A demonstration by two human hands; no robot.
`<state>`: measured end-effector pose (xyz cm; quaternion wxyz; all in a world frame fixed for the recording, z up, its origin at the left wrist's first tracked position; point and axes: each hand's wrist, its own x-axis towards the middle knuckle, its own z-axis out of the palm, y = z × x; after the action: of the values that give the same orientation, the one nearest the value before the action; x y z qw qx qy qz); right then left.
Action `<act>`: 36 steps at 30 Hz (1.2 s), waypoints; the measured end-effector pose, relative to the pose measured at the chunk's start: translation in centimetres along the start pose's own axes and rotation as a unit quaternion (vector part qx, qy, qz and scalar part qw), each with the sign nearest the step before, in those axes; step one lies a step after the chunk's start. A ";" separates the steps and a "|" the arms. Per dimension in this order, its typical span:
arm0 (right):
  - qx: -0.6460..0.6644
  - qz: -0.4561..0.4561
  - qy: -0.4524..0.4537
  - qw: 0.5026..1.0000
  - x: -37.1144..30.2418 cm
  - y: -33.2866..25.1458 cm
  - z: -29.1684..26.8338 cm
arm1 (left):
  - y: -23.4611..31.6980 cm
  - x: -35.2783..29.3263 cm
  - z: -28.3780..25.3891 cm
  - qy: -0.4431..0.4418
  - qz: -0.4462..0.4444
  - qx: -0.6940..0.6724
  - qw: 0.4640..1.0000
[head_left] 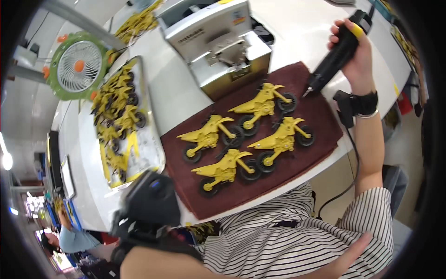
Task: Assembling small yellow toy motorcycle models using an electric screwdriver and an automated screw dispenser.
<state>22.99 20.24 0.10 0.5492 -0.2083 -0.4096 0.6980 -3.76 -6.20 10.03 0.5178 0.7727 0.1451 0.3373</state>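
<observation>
My right hand [360, 58] is closed around a black electric screwdriver [337, 58], its tip slanting down toward the upper right corner of a dark red mat [297, 179]. Several yellow toy motorcycles with black wheels lie on the mat in two rows, among them an upper right one [264, 103], a lower right one [280, 138], an upper left one [208, 134] and a lower left one [226, 168]. My left hand [341, 266] is close to the camera at the lower edge, mostly cut off; a finger stretches out before my striped shirt, holding nothing visible.
A metal box-like device [237, 69] stands behind the mat. Left of it, a tray [151, 139] holds piled yellow motorcycles and parts, beside a green fan [79, 65]. The screwdriver's cord [341, 197] hangs by my right forearm. Another person [76, 238] sits far left.
</observation>
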 end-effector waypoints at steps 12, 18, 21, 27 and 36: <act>-0.003 -0.014 0.007 1.000 0.5 0.5 -0.2 | -4.4 3.2 -2.6 -0.125 -0.217 0.240 0.938; -0.009 -0.022 0.054 0.998 0.1 0.7 0.8 | -6.1 -2.1 -3.0 0.002 -0.419 0.553 0.720; -0.036 -0.016 0.058 0.998 -0.2 0.4 1.9 | -6.9 -3.7 -1.8 0.079 -0.393 0.492 0.773; -0.040 -0.012 0.086 0.995 -0.5 0.0 1.7 | -5.8 -4.6 -3.1 0.160 -0.397 0.463 0.776; -0.014 -0.014 0.091 0.996 -0.6 0.3 1.4 | -9.9 5.2 0.2 0.096 -0.288 0.542 0.784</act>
<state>21.97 19.15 0.61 0.5907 -0.2734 -0.3702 0.6627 1.39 0.80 2.99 0.0700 0.8119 0.5689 0.1109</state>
